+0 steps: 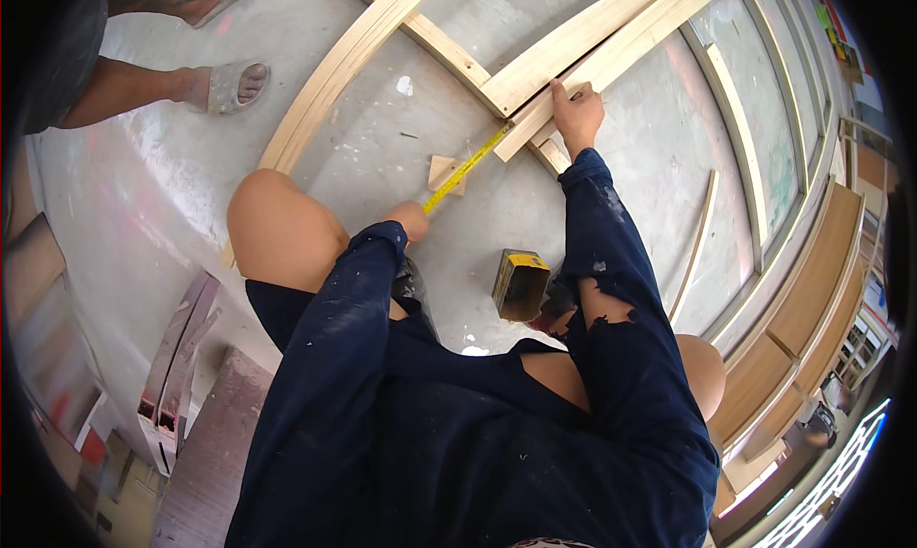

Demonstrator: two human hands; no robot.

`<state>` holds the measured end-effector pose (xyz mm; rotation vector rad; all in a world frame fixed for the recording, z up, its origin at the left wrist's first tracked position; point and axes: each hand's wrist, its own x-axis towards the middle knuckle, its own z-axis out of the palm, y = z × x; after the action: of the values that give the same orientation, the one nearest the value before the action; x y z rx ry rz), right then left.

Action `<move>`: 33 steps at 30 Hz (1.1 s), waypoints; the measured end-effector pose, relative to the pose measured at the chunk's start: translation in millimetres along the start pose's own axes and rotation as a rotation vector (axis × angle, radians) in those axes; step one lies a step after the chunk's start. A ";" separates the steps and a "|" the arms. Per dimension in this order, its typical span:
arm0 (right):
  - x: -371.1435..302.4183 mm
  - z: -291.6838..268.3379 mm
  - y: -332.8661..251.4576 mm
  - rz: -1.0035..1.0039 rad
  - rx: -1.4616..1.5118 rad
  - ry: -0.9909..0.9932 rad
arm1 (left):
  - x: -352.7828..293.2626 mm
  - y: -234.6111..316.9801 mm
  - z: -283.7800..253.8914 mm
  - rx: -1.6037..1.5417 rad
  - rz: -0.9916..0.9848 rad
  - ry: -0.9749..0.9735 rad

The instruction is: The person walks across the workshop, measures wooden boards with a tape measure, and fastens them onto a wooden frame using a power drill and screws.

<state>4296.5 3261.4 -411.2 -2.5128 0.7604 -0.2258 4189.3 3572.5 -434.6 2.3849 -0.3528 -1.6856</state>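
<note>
My left hand is closed around a tape measure whose case is hidden by the fingers. Its yellow blade stretches out to the end of the pale wooden boards. My right hand grips the edge of a wooden board, thumb on top, close to its near end. Alongside lies a wider board, separated by a dark narrow gap. Both rest across a wooden crossbar. Beneath the blade is a small wood offcut.
An open yellow and black box stands on the floor between my legs. A curved-looking timber lies left, and framing right. Another person's sandalled foot is at upper left. Purplish planks lie lower left; brown panels stand right.
</note>
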 end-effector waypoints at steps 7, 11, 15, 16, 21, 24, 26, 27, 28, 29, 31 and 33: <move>1.5 8.7 11.0 -0.059 -0.036 0.075 | 4.3 -4.0 2.8 -0.048 -0.066 0.049; 0.4 13.8 8.1 -0.067 -0.053 0.104 | 5.9 -5.2 7.0 -0.046 -0.015 0.064; -1.5 7.8 3.7 -0.003 -0.043 0.005 | 3.6 -3.8 5.3 -0.036 -0.038 0.089; -1.4 6.5 1.7 -0.001 -0.034 -0.001 | 3.6 -4.6 4.3 -0.007 -0.033 0.068; -1.0 8.2 2.6 0.001 -0.008 0.001 | 5.8 -1.3 1.3 -0.007 -0.052 0.079; 1.1 12.4 1.4 0.035 -0.020 0.015 | 7.4 -1.1 0.1 0.037 -0.018 0.065; 0.4 14.3 1.1 0.019 -0.009 0.044 | 8.7 -4.7 2.4 0.051 -0.009 0.065; 1.1 14.3 2.2 0.025 -0.010 0.046 | 8.7 -6.3 3.8 0.035 0.026 0.098; 2.3 14.1 3.2 0.031 0.004 0.027 | 9.0 -7.4 5.2 0.019 0.061 0.132; 2.2 14.4 2.1 0.037 0.020 0.006 | 8.9 -9.4 5.9 0.023 0.060 0.129; -0.2 16.7 -1.2 0.040 0.016 0.010 | 8.2 -14.1 7.3 0.009 0.060 0.150; 1.6 16.7 -0.4 0.042 0.007 0.016 | 5.9 -11.2 5.0 0.017 0.051 0.130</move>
<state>4302.9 3267.8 -425.4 -2.4883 0.8167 -0.2341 4187.4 3581.2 -444.9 2.4603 -0.4047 -1.5026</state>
